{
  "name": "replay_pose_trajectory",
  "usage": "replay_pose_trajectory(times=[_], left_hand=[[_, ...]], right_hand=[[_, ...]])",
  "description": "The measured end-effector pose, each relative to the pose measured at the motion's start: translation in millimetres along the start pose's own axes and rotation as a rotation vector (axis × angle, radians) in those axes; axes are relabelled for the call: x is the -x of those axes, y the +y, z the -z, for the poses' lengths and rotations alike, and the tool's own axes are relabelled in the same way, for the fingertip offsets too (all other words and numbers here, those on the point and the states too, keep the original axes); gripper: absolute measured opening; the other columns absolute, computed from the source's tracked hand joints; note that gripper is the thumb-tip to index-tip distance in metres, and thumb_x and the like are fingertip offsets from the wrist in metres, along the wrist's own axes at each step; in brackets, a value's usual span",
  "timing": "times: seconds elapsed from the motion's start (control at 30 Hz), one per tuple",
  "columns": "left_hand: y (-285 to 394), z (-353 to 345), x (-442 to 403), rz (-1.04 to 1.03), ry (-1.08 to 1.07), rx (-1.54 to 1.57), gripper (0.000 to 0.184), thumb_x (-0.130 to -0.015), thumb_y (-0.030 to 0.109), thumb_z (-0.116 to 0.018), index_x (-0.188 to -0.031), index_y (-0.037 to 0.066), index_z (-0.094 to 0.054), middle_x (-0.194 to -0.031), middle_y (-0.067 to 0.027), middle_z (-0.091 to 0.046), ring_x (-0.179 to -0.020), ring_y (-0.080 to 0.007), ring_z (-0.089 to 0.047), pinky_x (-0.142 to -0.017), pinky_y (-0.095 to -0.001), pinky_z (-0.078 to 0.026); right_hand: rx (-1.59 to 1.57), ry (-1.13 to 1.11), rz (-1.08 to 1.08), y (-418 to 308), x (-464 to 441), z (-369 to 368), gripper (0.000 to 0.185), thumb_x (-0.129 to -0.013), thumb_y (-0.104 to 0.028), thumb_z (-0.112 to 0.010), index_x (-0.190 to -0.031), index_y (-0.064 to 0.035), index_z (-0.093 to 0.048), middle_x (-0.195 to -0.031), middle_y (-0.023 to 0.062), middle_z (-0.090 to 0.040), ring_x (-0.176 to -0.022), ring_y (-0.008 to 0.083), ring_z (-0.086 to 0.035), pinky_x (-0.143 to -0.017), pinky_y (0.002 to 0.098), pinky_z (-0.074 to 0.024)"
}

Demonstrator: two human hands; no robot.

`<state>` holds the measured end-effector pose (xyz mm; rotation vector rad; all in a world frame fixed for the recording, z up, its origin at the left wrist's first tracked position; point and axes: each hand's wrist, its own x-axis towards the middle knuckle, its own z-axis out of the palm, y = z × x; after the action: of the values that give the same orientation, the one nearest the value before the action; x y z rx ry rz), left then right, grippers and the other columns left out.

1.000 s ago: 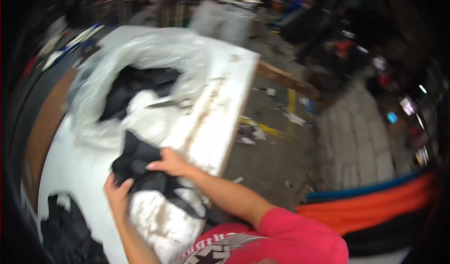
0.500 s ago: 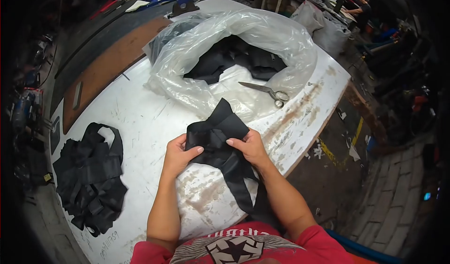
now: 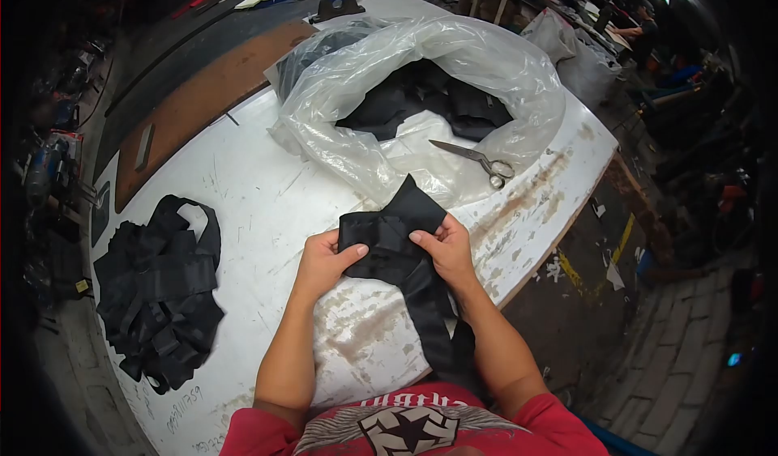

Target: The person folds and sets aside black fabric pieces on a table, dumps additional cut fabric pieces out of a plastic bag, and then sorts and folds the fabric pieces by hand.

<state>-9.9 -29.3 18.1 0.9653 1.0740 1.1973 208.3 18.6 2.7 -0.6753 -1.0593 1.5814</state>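
A black fabric piece (image 3: 381,241) is stretched between my two hands over the white table (image 3: 259,205). My left hand (image 3: 326,262) pinches its left edge, thumb on top. On its right side my right hand (image 3: 446,249) grips it, thumb also on top. A long black strap of the piece hangs down toward my shirt. Beyond my hands lies an open clear plastic bag (image 3: 324,124) with black fabric (image 3: 421,91) inside. Metal scissors (image 3: 478,159) rest on the bag's near right part.
A pile of black fabric pieces (image 3: 162,286) lies on the table's left side. A brown board (image 3: 203,108) with a small metal bar (image 3: 144,147) runs along the far left edge. Another person (image 3: 644,31) is in the far right background.
The view has swung since the first frame and shifted slightly since the second. Both hands still hold the black fabric, which now looks flatter between them.
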Motion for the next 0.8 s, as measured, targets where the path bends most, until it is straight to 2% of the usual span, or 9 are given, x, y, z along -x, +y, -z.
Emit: replay_pose_trajectory(times=[0.1, 0.23, 0.43, 0.8], left_hand=[[-4.9, 2.4, -1.5, -0.021, -0.007, -0.013, 0.023, -0.087, 0.007, -0.067, -0.105, -0.007, -0.066, -0.095, -0.0078, -0.069, -0.083, -0.0111, -0.063, -0.077, -0.0258, -0.052], [-5.7, 2.7, -2.3, -0.048, 0.007, -0.012, 0.023, -0.089, 0.01, -0.065, -0.104, -0.006, -0.066, -0.095, -0.0071, -0.069, -0.082, -0.0108, -0.063, -0.076, -0.0254, -0.052], [-0.5, -2.6, -1.1, -0.103, 0.043, -0.011, 0.023, -0.09, 0.012, -0.065, -0.103, -0.006, -0.066, -0.092, -0.0068, -0.069, -0.081, -0.0102, -0.063, -0.075, -0.0248, -0.051], [-2.6, -3.0, -1.6, -0.103, 0.05, -0.02, 0.022, -0.09, 0.012, -0.065, -0.102, -0.006, -0.066, -0.091, -0.0063, -0.069, -0.079, -0.0098, -0.063, -0.073, -0.0245, -0.051]], right_hand=[[-0.051, 0.018, -0.07, -4.7, 0.5, 0.1, 0.044, -0.083, 0.007, -0.065, -0.124, 0.0059, -0.048, -0.109, 0.0127, -0.066, -0.097, 0.0151, -0.064, -0.086, 0.0273, -0.0518], [-0.098, -0.084, -0.149, -4.3, -3.5, 8.3, 0.046, -0.081, 0.006, -0.068, -0.123, 0.0065, -0.049, -0.108, 0.0129, -0.066, -0.097, 0.0156, -0.064, -0.087, 0.028, -0.052], [0.0, -0.159, -0.226, -4.4, -1.4, 9.4, 0.039, -0.08, 0.005, -0.069, -0.117, 0.0065, -0.057, -0.108, 0.0106, -0.067, -0.096, 0.0149, -0.065, -0.086, 0.0281, -0.0523], [0.105, -0.144, -0.247, -1.9, 0.6, 9.0, 0.034, -0.082, 0.002, -0.069, -0.114, 0.0058, -0.06, -0.104, 0.0094, -0.068, -0.091, 0.013, -0.065, -0.081, 0.0264, -0.0539]])
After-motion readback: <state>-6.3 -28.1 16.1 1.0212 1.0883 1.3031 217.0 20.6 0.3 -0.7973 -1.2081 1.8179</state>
